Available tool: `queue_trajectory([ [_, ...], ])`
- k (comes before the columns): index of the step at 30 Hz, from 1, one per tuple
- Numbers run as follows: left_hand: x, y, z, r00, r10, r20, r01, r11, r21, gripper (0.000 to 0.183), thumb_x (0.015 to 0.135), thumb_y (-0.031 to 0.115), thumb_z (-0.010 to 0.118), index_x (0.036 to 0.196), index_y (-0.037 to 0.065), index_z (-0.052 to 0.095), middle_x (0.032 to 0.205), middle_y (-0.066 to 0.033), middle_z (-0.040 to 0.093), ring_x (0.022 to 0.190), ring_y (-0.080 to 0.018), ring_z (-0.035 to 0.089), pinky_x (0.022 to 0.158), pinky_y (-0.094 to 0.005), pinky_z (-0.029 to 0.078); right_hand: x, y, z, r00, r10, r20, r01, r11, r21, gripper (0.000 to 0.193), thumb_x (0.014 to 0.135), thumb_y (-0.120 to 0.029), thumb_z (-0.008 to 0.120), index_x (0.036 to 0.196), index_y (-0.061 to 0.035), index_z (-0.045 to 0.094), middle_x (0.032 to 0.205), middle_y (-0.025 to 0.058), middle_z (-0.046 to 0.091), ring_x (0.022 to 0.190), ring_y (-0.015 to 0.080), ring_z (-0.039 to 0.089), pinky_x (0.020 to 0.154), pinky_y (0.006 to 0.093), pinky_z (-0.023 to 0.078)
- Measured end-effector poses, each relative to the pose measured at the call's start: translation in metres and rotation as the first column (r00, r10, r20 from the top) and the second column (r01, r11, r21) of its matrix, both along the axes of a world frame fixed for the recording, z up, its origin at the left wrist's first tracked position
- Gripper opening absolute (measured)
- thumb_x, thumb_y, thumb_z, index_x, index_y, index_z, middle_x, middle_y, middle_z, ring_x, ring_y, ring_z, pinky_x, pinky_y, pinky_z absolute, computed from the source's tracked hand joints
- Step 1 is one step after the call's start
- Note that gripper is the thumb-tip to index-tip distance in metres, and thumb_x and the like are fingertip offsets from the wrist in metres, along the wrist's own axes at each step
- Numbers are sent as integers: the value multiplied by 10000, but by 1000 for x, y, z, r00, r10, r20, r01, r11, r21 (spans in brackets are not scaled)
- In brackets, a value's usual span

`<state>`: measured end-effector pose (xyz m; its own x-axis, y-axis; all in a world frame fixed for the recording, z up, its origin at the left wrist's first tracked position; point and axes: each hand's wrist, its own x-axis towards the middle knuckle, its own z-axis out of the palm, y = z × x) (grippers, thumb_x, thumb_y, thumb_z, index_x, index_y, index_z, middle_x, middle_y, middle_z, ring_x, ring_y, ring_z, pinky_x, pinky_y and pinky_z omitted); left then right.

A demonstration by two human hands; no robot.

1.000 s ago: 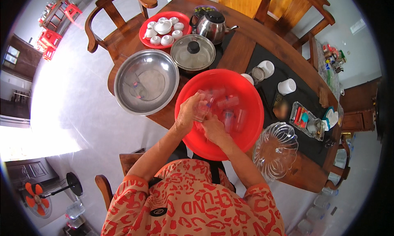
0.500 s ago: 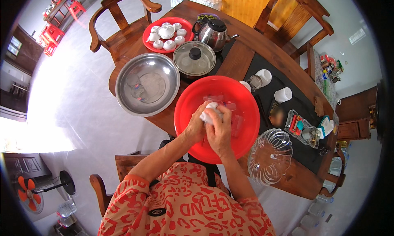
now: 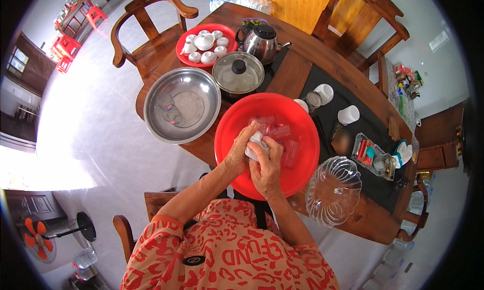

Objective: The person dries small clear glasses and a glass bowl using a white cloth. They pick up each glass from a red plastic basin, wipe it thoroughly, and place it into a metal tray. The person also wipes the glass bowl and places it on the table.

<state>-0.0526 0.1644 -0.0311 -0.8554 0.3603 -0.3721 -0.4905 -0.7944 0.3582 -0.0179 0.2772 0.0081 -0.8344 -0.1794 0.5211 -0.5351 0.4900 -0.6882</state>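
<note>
Over the red basin (image 3: 227, 123), both my hands close around a bunched white cloth (image 3: 256, 141). My left hand (image 3: 237, 156) grips it from the left, fingers pointing up and away. From the right, my right hand (image 3: 267, 169) presses its fingers into the folds. Several clear drinking glasses (image 3: 280, 131) lie in the basin beyond and right of my hands. One clear rim shows just past my left fingertips; whether the cloth wraps a glass is hidden. Left of the red basin, a wide steel basin (image 3: 199, 101) holds clear glasses (image 3: 171, 113).
A lidded pot (image 3: 238, 78), a steel kettle (image 3: 261, 43) and a red tray (image 3: 226, 32) of white teaware stand at the back. To the right are a fluted glass bowl (image 3: 333, 191), white cups (image 3: 348, 115) and a glass tray (image 3: 363, 156). Wooden chairs surround the table.
My hands have shifted slightly left and nearer me, with the cloth turned and gathered lower between them. The basins and glasses stay in place.
</note>
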Motion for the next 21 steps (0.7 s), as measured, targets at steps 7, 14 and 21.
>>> queue_trajectory([
  [7, 1, 7, 31, 998, -24, 57, 29, 995, -90, 343, 922, 433, 547, 1126, 157, 541, 1045, -3, 598, 972, -145, 583, 773, -310, 504, -40, 5, -3, 960, -25, 279, 141, 903, -405, 340, 801, 20, 526, 1138, -16, 540, 1059, 157, 536, 995, 310, 537, 893, 384, 430],
  [14, 3, -15, 38, 989, -13, -150, -81, 792, -605, 400, 904, 358, 612, 1142, 46, 539, 1010, -24, 596, 844, -103, 570, 689, -262, 496, -46, 12, -56, 855, -11, 518, 46, 997, -55, 364, 816, -79, 592, 1170, -22, 526, 1099, 198, 586, 981, 403, 574, 809, 423, 488],
  [21, -1, -14, 28, 992, 86, -93, -125, 782, -611, 468, 924, 460, 522, 1215, 97, 470, 1000, -53, 599, 865, -158, 589, 677, -311, 498, -14, -9, -136, 999, 23, -23, -10, 882, 471, 463, 747, -1, 584, 1199, -46, 491, 1051, 160, 546, 995, 401, 524, 792, 460, 467],
])
